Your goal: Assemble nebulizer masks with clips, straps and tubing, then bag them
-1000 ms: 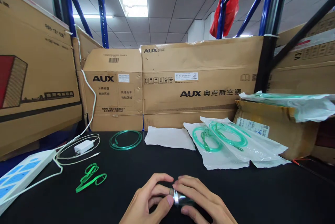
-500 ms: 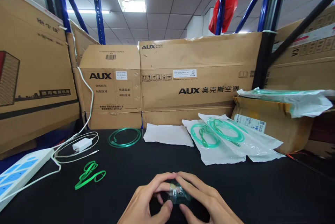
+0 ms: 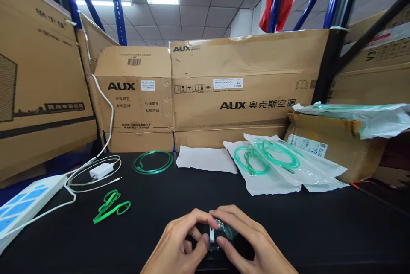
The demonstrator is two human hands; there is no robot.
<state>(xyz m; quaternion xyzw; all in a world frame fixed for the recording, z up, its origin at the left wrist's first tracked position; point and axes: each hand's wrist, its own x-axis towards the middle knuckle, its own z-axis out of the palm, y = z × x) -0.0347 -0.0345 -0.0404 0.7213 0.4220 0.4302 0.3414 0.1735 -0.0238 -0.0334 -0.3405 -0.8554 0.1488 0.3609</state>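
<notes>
At the near middle of the black table, a small clear greenish plastic piece (image 3: 228, 232) with a thin silver strip (image 3: 212, 235) lies between both hands. My left hand (image 3: 184, 240) pinches it from the left, its index fingertip on top and thumb at the strip. My right hand (image 3: 248, 237) is curved round the other side, fingers over the far edge and thumb at the near edge. Both hands' fingers are closed on the piece. Its underside and right part are partly hidden by the fingers.
Green strap (image 3: 110, 206), coiled green tube (image 3: 153, 172), white cable with adapter (image 3: 101, 170) and power strip (image 3: 27, 205) lie left. A white sheet (image 3: 205, 159) and bagged tubing (image 3: 272, 180) are farther back. Cardboard boxes (image 3: 336, 146) stand right and behind.
The view has tipped slightly downward. My left index finger has shifted right over the plastic piece, and the silver strip now stands out more between the thumbs.
</notes>
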